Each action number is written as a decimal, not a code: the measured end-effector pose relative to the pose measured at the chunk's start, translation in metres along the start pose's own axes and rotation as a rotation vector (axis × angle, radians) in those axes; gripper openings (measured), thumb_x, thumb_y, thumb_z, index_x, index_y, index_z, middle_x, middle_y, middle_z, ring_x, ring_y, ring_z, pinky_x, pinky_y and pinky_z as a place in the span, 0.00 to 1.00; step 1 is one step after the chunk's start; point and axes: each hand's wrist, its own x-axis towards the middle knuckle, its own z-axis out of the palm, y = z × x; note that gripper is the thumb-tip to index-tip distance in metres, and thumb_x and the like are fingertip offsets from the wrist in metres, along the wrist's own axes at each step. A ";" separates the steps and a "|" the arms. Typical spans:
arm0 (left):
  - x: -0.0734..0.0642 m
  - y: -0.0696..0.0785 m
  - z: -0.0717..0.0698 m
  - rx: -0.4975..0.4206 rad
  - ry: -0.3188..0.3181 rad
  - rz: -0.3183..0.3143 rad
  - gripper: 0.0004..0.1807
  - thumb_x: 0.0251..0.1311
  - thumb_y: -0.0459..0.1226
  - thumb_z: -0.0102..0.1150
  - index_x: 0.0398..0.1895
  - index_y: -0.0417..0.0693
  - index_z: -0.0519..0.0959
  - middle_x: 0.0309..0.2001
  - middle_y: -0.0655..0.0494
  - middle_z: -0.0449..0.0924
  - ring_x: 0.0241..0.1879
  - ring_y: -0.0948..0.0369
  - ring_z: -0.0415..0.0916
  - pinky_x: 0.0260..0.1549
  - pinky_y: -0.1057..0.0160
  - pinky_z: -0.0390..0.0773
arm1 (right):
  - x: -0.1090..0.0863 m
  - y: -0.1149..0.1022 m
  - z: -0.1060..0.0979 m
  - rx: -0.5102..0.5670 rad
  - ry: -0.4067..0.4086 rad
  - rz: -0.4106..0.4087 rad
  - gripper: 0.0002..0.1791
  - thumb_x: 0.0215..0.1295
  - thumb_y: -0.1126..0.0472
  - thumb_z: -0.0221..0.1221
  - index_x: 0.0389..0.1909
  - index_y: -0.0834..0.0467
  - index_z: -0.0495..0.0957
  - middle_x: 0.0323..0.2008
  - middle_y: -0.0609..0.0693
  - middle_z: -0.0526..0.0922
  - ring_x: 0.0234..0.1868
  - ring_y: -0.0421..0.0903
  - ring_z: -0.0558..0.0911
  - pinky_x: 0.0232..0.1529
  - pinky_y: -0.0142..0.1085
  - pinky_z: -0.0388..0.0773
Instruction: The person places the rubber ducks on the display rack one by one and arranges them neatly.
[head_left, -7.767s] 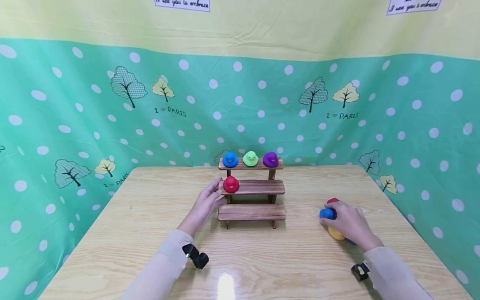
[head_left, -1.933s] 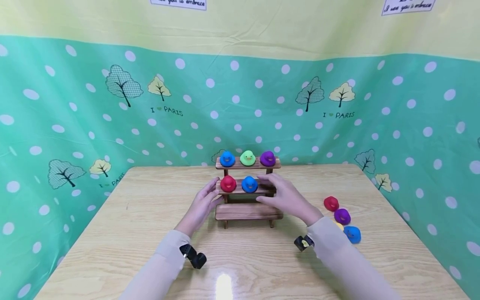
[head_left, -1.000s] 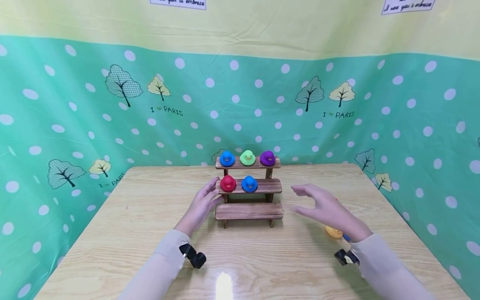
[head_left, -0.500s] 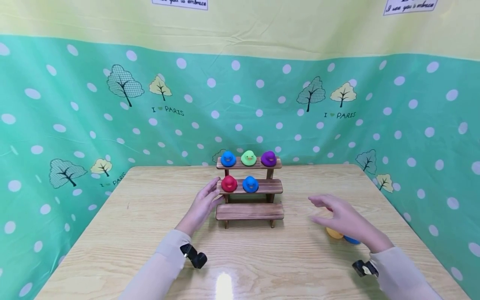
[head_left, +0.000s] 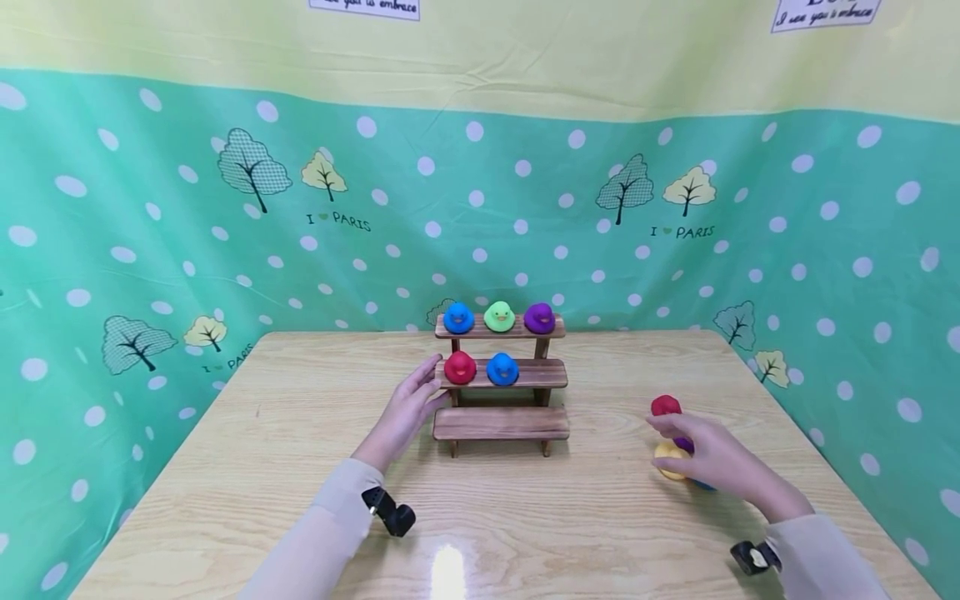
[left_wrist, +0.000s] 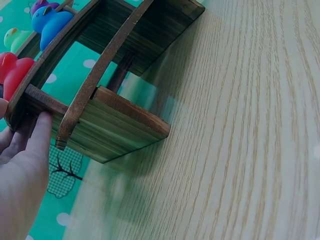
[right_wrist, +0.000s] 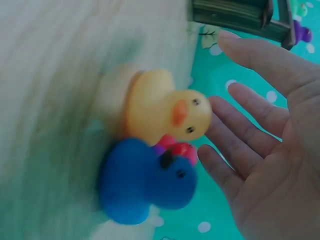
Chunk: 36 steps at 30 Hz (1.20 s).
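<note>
My left hand (head_left: 401,417) holds the left end of a three-tier wooden display stand (head_left: 501,423). In the left wrist view, its thumb lies under the middle board and a fingertip shows above it. On that board sit a red rubber duck (head_left: 460,367) and a blue rubber duck (head_left: 502,369). My right hand (head_left: 723,458), fingers spread and holding nothing, hovers by the loose ducks on the right. Closest to its fingers is a yellow rubber duck (right_wrist: 162,107), with another blue duck (right_wrist: 137,182) beside it. Another red duck (head_left: 665,405) and a partly hidden purple duck (head_left: 683,444) lie behind.
Blue (head_left: 458,317), light green (head_left: 498,316) and purple ducks (head_left: 539,317) stand in a row on the top tier. Bare wood shows on the bottom tier. A green polka-dot cloth (head_left: 480,192) hangs behind the wooden table (head_left: 525,525).
A blue duck has gone from my right hand onto the middle tier beside the red one. The right hand has released it and moved back right to the loose ducks. My left hand stays put.
</note>
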 end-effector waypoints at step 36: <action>0.000 0.000 0.000 -0.010 0.001 0.003 0.30 0.77 0.31 0.38 0.79 0.35 0.49 0.78 0.36 0.37 0.77 0.45 0.42 0.71 0.43 0.59 | -0.010 0.022 0.014 -0.046 -0.020 0.086 0.32 0.50 0.60 0.76 0.57 0.62 0.79 0.55 0.64 0.80 0.56 0.65 0.77 0.55 0.62 0.76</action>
